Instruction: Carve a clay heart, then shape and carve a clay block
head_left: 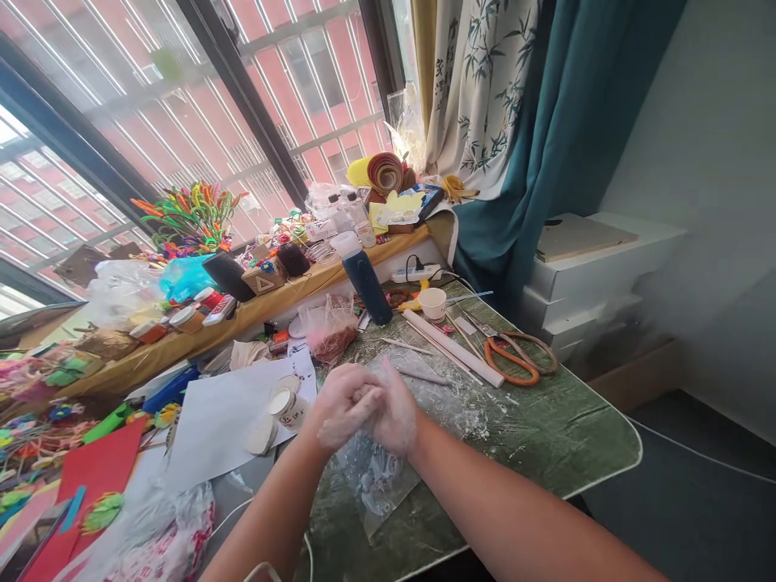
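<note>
Nearest the cam: R forearm (pixel 515 509) and L forearm (pixel 267 517), both angling in to meet over the surface (pixel 563 440). L hand (pixel 343 404) and R hand (pixel 400 416) are pressed together, powdery white; L fingers curl in toward the R palm, R fingers partly hidden. Can't tell if anything's between them (blocked view). The clear plastic sheet (pixel 385 489) lies below them, w/ one corner pointing back toward the person. A slim greyish piece (pixel 424 376) sits just beyond the R hand, the nearer one, long axis running roughly L–R. Past it, the pale rod (pixel 454 347) slants away to the L, w/ scissors (pixel 515 368) to its R. The open tub (pixel 288 406) is beside the L hand, partly on white paper (pixel 212 412).
</note>
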The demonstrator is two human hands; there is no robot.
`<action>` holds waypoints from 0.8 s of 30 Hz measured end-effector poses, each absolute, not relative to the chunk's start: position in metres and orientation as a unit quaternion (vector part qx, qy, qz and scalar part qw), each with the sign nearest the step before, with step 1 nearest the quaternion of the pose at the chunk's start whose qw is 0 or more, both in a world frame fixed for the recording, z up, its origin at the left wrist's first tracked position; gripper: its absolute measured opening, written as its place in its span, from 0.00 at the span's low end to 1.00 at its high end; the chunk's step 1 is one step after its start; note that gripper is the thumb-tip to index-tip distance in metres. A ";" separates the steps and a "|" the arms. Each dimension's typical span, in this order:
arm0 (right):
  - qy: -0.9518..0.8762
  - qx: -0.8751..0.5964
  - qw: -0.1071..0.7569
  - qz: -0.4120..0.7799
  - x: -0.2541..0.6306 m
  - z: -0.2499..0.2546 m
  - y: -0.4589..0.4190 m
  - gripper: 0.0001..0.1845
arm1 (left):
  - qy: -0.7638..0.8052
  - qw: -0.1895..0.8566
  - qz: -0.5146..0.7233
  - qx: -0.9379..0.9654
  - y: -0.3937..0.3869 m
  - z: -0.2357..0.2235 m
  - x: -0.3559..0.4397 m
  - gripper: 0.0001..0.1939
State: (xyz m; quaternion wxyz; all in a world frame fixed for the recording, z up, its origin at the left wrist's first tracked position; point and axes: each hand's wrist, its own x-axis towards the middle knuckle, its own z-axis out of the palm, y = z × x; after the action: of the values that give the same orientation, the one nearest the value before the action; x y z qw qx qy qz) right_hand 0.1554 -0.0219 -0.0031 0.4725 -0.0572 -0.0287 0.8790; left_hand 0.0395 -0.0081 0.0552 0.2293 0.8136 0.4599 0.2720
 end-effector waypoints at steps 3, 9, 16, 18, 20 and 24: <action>-0.011 -0.083 0.480 0.873 0.161 -0.005 -0.018 0.32 | 0.375 0.196 0.248 0.871 -0.008 0.066 0.036 0.24; -0.055 -0.083 0.548 0.830 0.156 -0.008 -0.020 0.21 | 0.462 0.149 0.329 0.810 -0.008 0.069 0.028 0.24; -0.111 -0.061 0.560 0.819 0.155 -0.009 -0.033 0.23 | 0.432 0.058 0.178 0.882 -0.024 0.048 0.064 0.39; -0.144 -0.072 0.563 0.810 0.158 -0.005 -0.035 0.23 | 0.445 0.060 0.172 0.877 -0.023 0.046 0.070 0.45; -0.175 -0.094 0.571 0.796 0.162 0.001 -0.035 0.22 | 0.455 0.088 0.177 0.868 -0.022 0.049 0.073 0.47; -0.201 -0.138 0.580 0.777 0.165 0.005 -0.032 0.19 | 0.469 0.199 0.185 0.840 -0.027 0.066 0.072 0.43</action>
State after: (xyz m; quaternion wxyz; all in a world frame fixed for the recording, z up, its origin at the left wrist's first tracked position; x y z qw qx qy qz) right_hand 0.1655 -0.0318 0.0049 0.5802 -0.1383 -0.2007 0.7772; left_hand 0.0723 -0.0267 0.0658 0.1986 0.8403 0.4694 0.1847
